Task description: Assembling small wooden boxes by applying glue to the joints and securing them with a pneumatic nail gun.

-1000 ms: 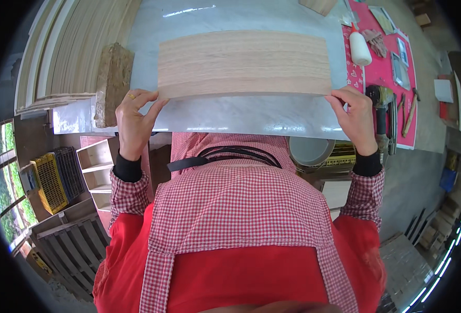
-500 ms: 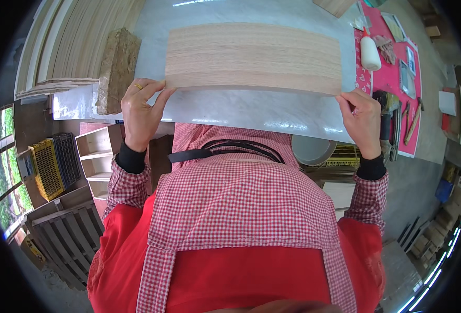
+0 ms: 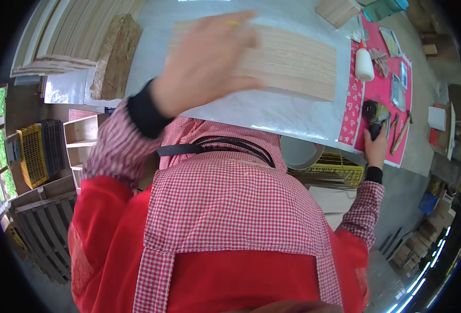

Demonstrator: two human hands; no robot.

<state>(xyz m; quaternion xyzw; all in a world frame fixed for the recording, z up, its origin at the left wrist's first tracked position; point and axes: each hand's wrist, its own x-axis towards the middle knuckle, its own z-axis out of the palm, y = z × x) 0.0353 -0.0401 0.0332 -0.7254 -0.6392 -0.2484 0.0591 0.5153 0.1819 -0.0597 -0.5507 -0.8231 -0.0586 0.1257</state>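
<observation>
Right grip [image 3: 376, 148]: clamped on the handle of the black tool [image 3: 369, 110]; taking hold of it looks like the step in hand.
Left grip [image 3: 204, 62]: thumb and fingers apart, blurred, over the left part of the wooden board [image 3: 301, 62]; whether they touch, I cannot tell.
Next move: probably calls for a firm hold on the handle and a path clear of the white bottle [image 3: 365, 67], ahead of the right grip, and the hammer [image 3: 401, 135], just to its right.
Board's place: on the pale surface [image 3: 293, 120], partly beneath the left grip, ahead and to the left of the right grip.
Board's look: pale, oblong, streaked lengthwise, thick along the near edge; its left part is mostly hidden.
</observation>
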